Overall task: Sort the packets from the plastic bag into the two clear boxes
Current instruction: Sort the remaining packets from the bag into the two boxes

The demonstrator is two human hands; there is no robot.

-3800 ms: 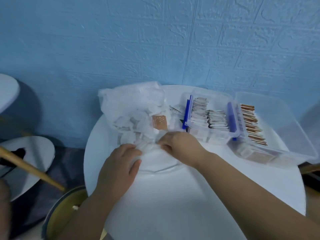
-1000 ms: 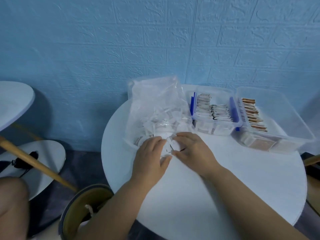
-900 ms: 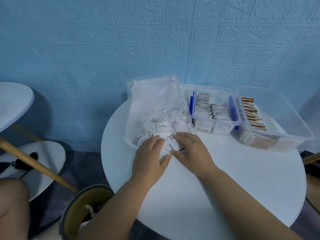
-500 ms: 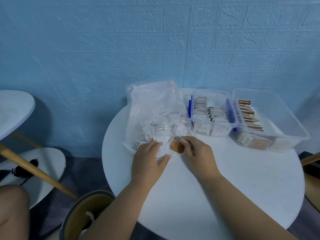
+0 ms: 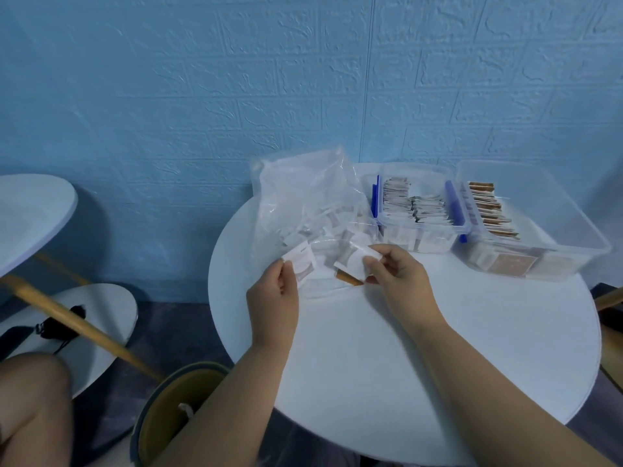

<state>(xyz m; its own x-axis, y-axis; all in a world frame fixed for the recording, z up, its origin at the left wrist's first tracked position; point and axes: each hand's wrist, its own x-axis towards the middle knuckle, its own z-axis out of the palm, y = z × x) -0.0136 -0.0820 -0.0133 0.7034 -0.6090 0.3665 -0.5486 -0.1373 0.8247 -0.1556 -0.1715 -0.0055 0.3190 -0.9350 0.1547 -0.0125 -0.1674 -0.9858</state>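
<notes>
Crowding far edge of round white tabletop (image 5: 438,365): crumpled clear plastic bag (image 5: 296,190), small blue-latched clear box (image 5: 418,239), larger clear box (image 5: 559,210). Pinching one white packet (image 5: 303,262) in left grip (image 5: 273,291); pinching white and brown packets (image 5: 354,262) in right grip (image 5: 397,278), just before the bag.

wall (image 5: 202,96) blue (embossed brick pattern) | table (image 5: 404,348) white | box latches (image 5: 454,205) blue | packets (image 5: 303,262) white, brown print

A round white table (image 5: 387,358) carries a plastic bag (image 5: 303,193) and two clear boxes (image 5: 418,227).
</notes>
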